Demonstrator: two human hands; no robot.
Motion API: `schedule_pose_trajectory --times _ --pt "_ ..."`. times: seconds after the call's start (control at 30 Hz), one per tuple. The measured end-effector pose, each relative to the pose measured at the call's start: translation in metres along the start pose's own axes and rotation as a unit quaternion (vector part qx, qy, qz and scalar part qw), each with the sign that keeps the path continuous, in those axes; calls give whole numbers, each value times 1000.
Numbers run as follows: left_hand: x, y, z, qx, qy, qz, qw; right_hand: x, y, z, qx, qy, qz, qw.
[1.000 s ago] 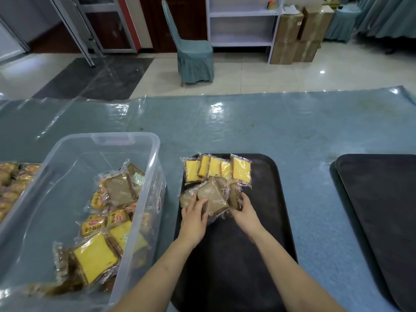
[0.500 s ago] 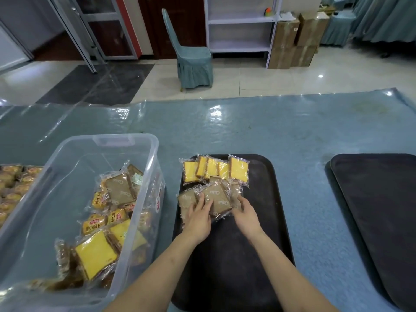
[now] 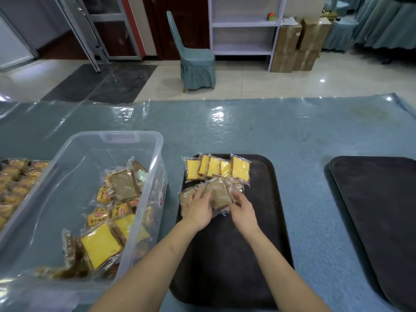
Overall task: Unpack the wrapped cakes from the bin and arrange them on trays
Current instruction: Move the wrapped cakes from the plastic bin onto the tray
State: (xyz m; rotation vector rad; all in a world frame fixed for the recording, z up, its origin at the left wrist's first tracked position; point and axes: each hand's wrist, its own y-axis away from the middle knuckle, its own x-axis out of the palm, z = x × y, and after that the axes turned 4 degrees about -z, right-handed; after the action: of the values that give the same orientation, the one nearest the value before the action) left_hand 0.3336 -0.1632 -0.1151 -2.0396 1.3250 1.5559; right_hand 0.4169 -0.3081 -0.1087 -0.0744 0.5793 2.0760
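Note:
A black tray (image 3: 258, 221) lies in front of me. Along its far edge stands a row of several yellow wrapped cakes (image 3: 216, 168). Just below them lies a cluster of brown wrapped cakes (image 3: 219, 192), overlapping one another. My left hand (image 3: 199, 209) rests with straight fingers on the left brown cakes. My right hand (image 3: 243, 211) pinches the right edge of the middle brown cake with curled fingers. The clear plastic bin (image 3: 112, 140) stands to the left and holds several more yellow, brown and orange-labelled wrapped cakes (image 3: 101, 244).
A second black tray (image 3: 378, 210) lies at the right. At the far left a tray of small wrapped buns (image 3: 15, 183) shows behind the bin. The table carries a blue cloth under clear plastic sheet (image 3: 247, 127). A covered chair (image 3: 195, 61) stands beyond the table.
Both hands stayed on the brown cakes and pushed them slightly up toward the yellow row. My right hand's fingers curled onto the middle cake's edge.

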Motion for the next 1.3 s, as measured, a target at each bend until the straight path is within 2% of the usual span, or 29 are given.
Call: schedule_pose_trajectory --times 0.2,0.43,0.6,0.87,1.13,1.3 --pt "-54 33 -7 7 183 -147 972 11 9 45 -69 -44 -20 996" --pt "-129 73 19 16 263 -266 927 51 31 110 -135 -99 -30 985" --pt "-160 84 66 -5 276 -300 913 100 45 145 -166 -132 -9 977" --pt "-187 87 170 -46 288 -302 907 183 67 182 -169 -89 32 981" --pt "-198 66 252 -93 294 -244 919 256 59 194 -110 0 34 993" --pt "-190 45 271 -119 300 -187 928 293 38 187 -63 132 14 989"
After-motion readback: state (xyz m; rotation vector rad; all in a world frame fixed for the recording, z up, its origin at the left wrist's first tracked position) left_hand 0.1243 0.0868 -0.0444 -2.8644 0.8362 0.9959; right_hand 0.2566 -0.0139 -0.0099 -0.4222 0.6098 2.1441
